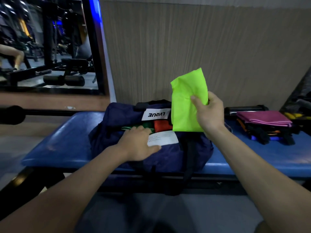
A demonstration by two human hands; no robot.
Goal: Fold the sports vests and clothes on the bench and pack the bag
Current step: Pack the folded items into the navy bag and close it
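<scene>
On the left, the left hand [141, 142] lies flat with relaxed fingers on the near lip of the navy bag [117, 118], fingertips at the open mouth, pressing it down rather than holding anything. The bag sits in the middle of the blue surface [55, 145], its long axis running left to right, and through the opening a folded green piece [134, 127] and a folded orange piece [162, 125] show side by side, already packed. Just right of them the folded neon-yellow vest [186, 105] hangs upright over the bag's right end, long axis near vertical, its lower edge level with the opening. The right hand [210, 113] has it in a pinch grip, thumb on the front face and fingers curled behind its right edge. So the free slot lies below and slightly left of that grip, and I would judge the right hand the nearer one to lower the vest in beside the orange piece, tipping it flat. Further right, well apart from the bag, a stack of folded clothes [264, 121] with a pink piece on top waits on the surface.
</scene>
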